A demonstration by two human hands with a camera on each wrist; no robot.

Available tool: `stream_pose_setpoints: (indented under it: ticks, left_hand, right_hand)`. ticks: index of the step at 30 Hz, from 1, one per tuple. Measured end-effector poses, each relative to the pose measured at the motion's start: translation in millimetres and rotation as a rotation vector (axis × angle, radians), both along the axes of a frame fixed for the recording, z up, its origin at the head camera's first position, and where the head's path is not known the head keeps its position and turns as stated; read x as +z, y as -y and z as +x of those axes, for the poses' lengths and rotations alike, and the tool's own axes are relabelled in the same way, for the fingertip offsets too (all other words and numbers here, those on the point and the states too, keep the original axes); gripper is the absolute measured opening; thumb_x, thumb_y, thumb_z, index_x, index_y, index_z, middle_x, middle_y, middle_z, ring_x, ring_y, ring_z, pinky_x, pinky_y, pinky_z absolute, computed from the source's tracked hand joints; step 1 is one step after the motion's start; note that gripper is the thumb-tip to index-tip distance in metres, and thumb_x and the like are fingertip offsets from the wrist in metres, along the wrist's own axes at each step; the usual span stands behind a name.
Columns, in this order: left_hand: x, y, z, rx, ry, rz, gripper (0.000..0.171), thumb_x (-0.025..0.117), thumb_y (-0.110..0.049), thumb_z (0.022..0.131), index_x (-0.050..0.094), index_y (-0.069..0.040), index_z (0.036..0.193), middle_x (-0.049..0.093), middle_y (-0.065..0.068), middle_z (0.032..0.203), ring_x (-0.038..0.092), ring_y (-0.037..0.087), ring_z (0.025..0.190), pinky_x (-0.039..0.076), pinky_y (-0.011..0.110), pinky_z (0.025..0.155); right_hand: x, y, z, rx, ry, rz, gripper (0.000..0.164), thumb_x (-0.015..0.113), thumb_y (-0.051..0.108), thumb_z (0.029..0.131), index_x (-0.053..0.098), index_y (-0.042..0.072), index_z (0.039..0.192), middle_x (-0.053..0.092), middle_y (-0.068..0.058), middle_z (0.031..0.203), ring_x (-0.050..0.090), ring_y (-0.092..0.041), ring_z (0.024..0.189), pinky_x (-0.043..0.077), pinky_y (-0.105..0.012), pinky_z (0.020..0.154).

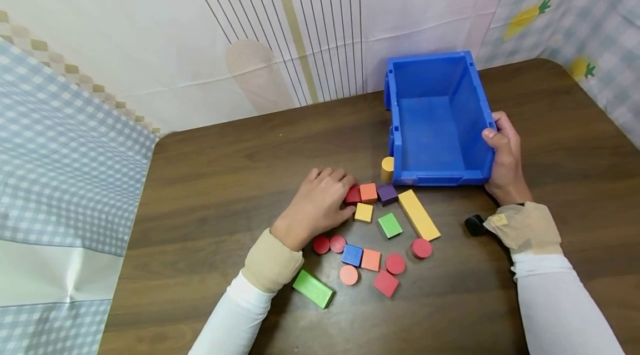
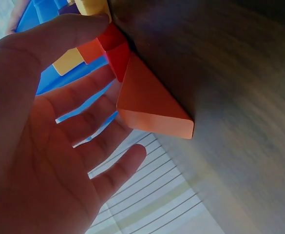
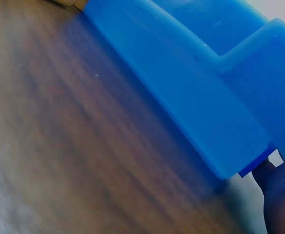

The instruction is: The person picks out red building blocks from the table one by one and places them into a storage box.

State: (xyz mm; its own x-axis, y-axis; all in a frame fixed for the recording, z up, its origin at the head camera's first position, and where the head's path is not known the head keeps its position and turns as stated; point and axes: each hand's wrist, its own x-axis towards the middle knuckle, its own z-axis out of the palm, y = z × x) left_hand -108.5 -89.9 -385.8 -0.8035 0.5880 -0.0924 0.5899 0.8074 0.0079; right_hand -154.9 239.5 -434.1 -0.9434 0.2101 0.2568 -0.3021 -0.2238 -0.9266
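My left hand (image 1: pixel 320 202) is over the wooden blocks, fingers extended and slightly bent. A red block (image 1: pixel 353 195) shows between its thumb and forefinger in the head view. Beside the fingers in the left wrist view lies an orange triangular block (image 2: pixel 149 100), hidden under the hand from above; the fingertips are right at its far side. An orange cube (image 1: pixel 368 193) and a yellow block (image 1: pixel 363 213) stand close by. With the thumb over the rim, my right hand (image 1: pixel 507 160) grips the right wall of a blue bin (image 1: pixel 432 180), whose inside is bare.
A yellow cylinder (image 1: pixel 387 169) stands against the bin's left side. Several more blocks are scattered in front, among them a purple block (image 1: pixel 387 194), a long yellow block (image 1: pixel 419 215), a green cube (image 1: pixel 390 225) and a long green block (image 1: pixel 313 289). Behind the table (image 1: pixel 225 160) hangs a curtain.
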Motion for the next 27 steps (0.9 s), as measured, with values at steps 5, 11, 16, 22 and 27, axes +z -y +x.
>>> stream_pose_setpoints:
  ticks: [5, 11, 16, 22, 27]
  left_hand:
    - [0.1, 0, -1.6, -0.020, -0.054, -0.001, 0.035, 0.063, -0.039, 0.087, 0.065, -0.018, 0.116, 0.062, -0.002, 0.112, 0.056, 0.020, 0.106, 0.035, 0.042, 0.102]
    - [-1.5, -1, -3.9, -0.037, -0.105, 0.012, 0.028, 0.062, -0.037, 0.087, 0.066, -0.020, 0.108, 0.062, -0.004, 0.103, 0.057, 0.019, 0.101, 0.033, 0.044, 0.103]
    - [-7.3, 0, -2.3, -0.038, -0.125, 0.028, 0.024, 0.062, -0.036, 0.087, 0.066, -0.020, 0.105, 0.061, -0.003, 0.101, 0.056, 0.019, 0.099, 0.034, 0.044, 0.101]
    - [-11.8, 0, -0.8, -0.054, -0.142, 0.047, 0.024, 0.061, -0.034, 0.087, 0.066, -0.019, 0.105, 0.062, -0.003, 0.101, 0.057, 0.019, 0.098, 0.035, 0.043, 0.099]
    - [-10.5, 1, -1.2, -0.066, -0.158, 0.032, 0.023, 0.061, -0.034, 0.087, 0.066, -0.019, 0.104, 0.063, -0.003, 0.103, 0.057, 0.018, 0.098, 0.036, 0.042, 0.099]
  right_hand:
    - [-0.2, -1, 0.1, -0.011, 0.000, -0.022, 0.021, 0.050, 0.018, 0.086, 0.056, 0.003, 0.100, 0.053, -0.016, 0.108, 0.048, -0.027, 0.097, 0.041, -0.033, 0.078]
    - [0.8, -2, -0.7, -0.019, 0.002, -0.025, 0.019, 0.050, 0.017, 0.086, 0.056, 0.004, 0.098, 0.052, -0.014, 0.104, 0.049, -0.027, 0.093, 0.041, -0.031, 0.074]
    - [-0.3, -2, 0.1, -0.020, 0.018, 0.003, 0.021, 0.050, 0.019, 0.087, 0.057, 0.004, 0.100, 0.052, -0.014, 0.107, 0.048, -0.027, 0.095, 0.041, -0.032, 0.075]
    - [-0.9, -3, 2.0, -0.016, 0.026, 0.020, 0.022, 0.051, 0.020, 0.087, 0.056, 0.004, 0.102, 0.051, -0.015, 0.109, 0.048, -0.027, 0.096, 0.041, -0.032, 0.076]
    - [-0.7, -1, 1.5, 0.000, 0.016, 0.015, 0.023, 0.051, 0.019, 0.088, 0.056, 0.003, 0.103, 0.050, -0.015, 0.110, 0.048, -0.028, 0.096, 0.042, -0.033, 0.076]
